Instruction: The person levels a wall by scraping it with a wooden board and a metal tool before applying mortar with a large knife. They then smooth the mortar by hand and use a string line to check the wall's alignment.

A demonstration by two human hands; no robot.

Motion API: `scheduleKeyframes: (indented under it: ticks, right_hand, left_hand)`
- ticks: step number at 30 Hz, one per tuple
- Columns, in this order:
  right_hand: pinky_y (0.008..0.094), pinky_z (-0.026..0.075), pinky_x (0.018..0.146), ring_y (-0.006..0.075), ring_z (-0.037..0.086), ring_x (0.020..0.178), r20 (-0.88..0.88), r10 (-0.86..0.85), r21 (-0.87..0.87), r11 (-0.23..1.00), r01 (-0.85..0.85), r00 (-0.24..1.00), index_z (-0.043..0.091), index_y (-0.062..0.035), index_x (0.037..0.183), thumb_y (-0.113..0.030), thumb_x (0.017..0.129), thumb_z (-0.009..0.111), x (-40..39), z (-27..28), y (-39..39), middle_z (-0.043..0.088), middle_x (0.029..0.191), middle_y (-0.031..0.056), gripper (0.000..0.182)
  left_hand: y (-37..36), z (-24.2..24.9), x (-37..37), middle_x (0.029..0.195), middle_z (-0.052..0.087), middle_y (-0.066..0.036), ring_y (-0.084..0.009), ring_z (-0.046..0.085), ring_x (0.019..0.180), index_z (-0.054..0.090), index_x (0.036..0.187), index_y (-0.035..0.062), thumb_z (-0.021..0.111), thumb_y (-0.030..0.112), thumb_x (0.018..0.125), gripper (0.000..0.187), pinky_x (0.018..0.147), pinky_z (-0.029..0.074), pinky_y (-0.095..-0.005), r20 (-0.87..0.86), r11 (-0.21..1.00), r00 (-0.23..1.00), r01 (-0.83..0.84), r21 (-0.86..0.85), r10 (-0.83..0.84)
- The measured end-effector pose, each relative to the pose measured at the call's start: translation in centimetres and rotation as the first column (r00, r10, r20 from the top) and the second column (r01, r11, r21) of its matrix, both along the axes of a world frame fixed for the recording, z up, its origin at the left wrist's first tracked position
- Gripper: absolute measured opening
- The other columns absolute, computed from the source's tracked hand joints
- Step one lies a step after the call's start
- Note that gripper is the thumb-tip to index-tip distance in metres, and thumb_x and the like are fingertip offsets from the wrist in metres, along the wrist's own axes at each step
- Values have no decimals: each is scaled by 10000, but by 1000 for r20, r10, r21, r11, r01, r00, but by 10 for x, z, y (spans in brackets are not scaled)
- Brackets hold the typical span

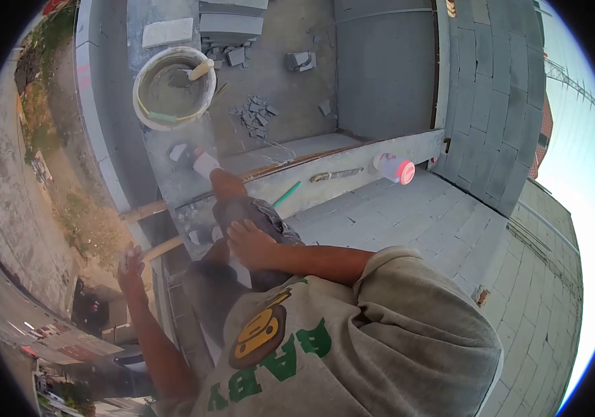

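Observation:
My left hand [130, 267] is raised at the left beside a wooden beam [163, 247], its fingers stretched and nothing visible in it. My right hand [250, 244] rests on my knee with the fingers spread. Beyond my feet stands a bucket [208, 97] of grey mortar, with a tool's light handle [201, 69] sticking out and a green grip across the rim. On the narrow plank [297, 186] lie a green stick-like item [287, 194], a long tool with a dark handle [337, 175] and a pink-capped container [396, 169].
A pale block [167, 33] lies behind the bucket. Stacked grey blocks [231, 24] and broken pieces [253, 115] are on the floor below. Block walls [481, 97] rise at the right. A deep drop to the ground [68, 208] is at the left.

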State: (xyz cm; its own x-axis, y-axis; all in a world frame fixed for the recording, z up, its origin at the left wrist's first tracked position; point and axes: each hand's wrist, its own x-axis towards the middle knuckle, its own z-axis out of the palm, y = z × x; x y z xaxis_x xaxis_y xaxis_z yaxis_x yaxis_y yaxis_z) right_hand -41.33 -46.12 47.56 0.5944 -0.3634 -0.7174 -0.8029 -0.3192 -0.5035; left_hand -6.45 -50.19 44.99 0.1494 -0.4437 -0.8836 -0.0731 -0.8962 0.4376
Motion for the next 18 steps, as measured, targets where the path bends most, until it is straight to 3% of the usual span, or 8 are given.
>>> scheduleKeyframes:
  ticks: [4, 6, 7, 10, 11, 13, 17, 18]
  right_hand:
    - [540, 303, 1019, 354, 413, 1277, 151, 3, -245, 969, 35, 989, 621, -12, 1163, -312, 854, 589, 6, 35, -11, 527, 1292, 204, 431]
    - [497, 353, 929, 303, 513, 1131, 204, 71, -32, 997, -66, 976, 690, -36, 1033, -282, 831, 605, 10, 60, -25, 625, 1112, 147, 330]
    - [439, 369, 884, 257, 554, 1034, 173, 110, -102, 990, -93, 979, 723, -64, 969, -240, 820, 602, 12, 60, -22, 656, 1011, 99, 260]
    - [410, 385, 874, 245, 560, 1042, 13, 251, -80, 965, -249, 968, 730, -74, 979, -233, 841, 586, 21, 61, -33, 669, 1018, 91, 255]
    - [410, 385, 874, 245, 560, 1042, 39, 262, -115, 960, -256, 964, 730, -74, 979, -233, 841, 586, 26, 60, -41, 669, 1018, 91, 255]
    - [395, 398, 852, 234, 594, 1025, 18, 281, 4, 960, -281, 959, 739, -102, 981, -215, 860, 568, 35, 61, -51, 690, 1017, 72, 238]
    - [426, 451, 803, 255, 658, 938, 73, 314, -25, 949, -313, 947, 744, -105, 929, -289, 815, 602, 46, 58, -74, 709, 934, 112, 259]
    - [434, 480, 784, 277, 674, 919, 61, 329, 44, 942, -332, 942, 744, -95, 934, -301, 812, 601, 48, 60, -85, 712, 930, 130, 279]
  left_hand:
    - [43, -4, -1, 1262, 582, -128, -242, 573, 1143, 507, 1335, 66, 591, 483, 913, 599, 966, 396, -381, -67, 981, 997, 59, 183, -48]
    - [62, 11, 7, 1216, 605, -110, -229, 591, 1092, 533, 1296, 76, 609, 489, 897, 579, 897, 423, -371, -10, 966, 996, 83, 246, -83]
    - [71, 18, 13, 1195, 614, -104, -222, 597, 1071, 538, 1289, 79, 614, 482, 895, 569, 861, 431, -363, -3, 965, 999, 48, 259, -49]
    - [86, 42, 41, 1149, 630, -100, -206, 612, 1017, 546, 1280, 83, 626, 470, 888, 557, 778, 441, -340, 78, 965, 995, -73, 254, 55]
    - [85, 51, 48, 1141, 639, -99, -203, 618, 1012, 535, 1291, 77, 626, 449, 894, 551, 778, 445, -335, 115, 956, 989, -119, 267, 91]
    - [70, 77, 52, 1144, 640, -97, -201, 618, 1015, 528, 1297, 71, 626, 442, 896, 554, 787, 444, -334, 185, 967, 975, -160, 200, 123]
    - [25, 126, 42, 1159, 634, -101, -200, 618, 1026, 515, 1303, 51, 611, 448, 910, 566, 837, 431, -324, 212, 977, 956, -214, 25, 204]
    - [15, 138, 36, 1148, 636, -94, -196, 617, 1028, 524, 1294, 52, 606, 452, 913, 558, 835, 432, -319, 213, 978, 955, -207, -23, 207]
